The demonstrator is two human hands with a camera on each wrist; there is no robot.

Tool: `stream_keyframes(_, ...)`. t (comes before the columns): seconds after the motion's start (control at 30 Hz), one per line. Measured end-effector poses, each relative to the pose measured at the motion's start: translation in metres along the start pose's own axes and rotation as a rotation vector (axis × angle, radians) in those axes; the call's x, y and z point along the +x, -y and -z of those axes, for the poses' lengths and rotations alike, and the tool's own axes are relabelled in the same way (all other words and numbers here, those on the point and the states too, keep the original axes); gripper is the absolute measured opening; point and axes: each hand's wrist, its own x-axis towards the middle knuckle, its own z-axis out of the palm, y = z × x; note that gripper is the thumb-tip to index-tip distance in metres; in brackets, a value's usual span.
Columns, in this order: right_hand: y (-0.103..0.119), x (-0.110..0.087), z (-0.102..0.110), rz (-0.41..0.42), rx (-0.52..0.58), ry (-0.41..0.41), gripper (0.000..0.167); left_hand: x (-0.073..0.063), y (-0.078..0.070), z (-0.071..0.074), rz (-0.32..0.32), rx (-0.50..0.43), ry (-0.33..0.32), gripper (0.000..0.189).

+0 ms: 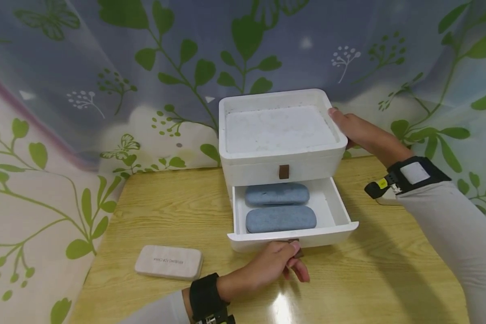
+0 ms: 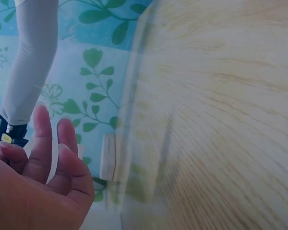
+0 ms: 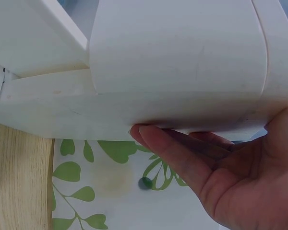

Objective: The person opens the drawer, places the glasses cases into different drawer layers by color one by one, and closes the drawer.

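A white two-drawer desktop box (image 1: 283,166) stands at the back of the table, its lower drawer (image 1: 328,207) pulled out. Two blue glasses cases, a rear one (image 1: 277,193) and a front one (image 1: 281,218), lie side by side in that drawer. My left hand (image 1: 263,267) pinches the drawer's brown pull tab (image 1: 298,253) between thumb and forefinger, the other fingers loose. Against the box's right side rests my right hand (image 1: 354,128), thumb at the top rim. In the right wrist view, the fingers (image 3: 177,153) lie nearly straight along the wall.
A pale oblong case (image 1: 169,262) with printed lettering lies on the wooden table (image 1: 166,202) left of the box. Another pale item (image 1: 389,196) is partly hidden behind my right wrist. The upper drawer, with its brown tab (image 1: 284,172), is closed. A leaf-patterned curtain (image 1: 178,90) hangs behind.
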Motion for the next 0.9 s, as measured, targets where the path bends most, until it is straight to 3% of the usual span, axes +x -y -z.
stream_keyframes(0.27,-0.0027,0.0016,0.0019,-0.009,0.002,0.006,0.086,0.0015,-0.0031,-0.0019,0.019,-0.037,0.001,0.047)
stream_keyframes(0.5,-0.0016,0.0032,0.0011,-0.036,-0.007,0.012,0.088,0.0011,-0.005,-0.0018,0.031,-0.04,0.005,0.053)
stream_keyframes(0.9,0.0004,0.0007,0.001,-0.012,-0.007,0.002,0.087,0.0044,-0.005,0.0025,0.016,-0.002,0.001,0.047)
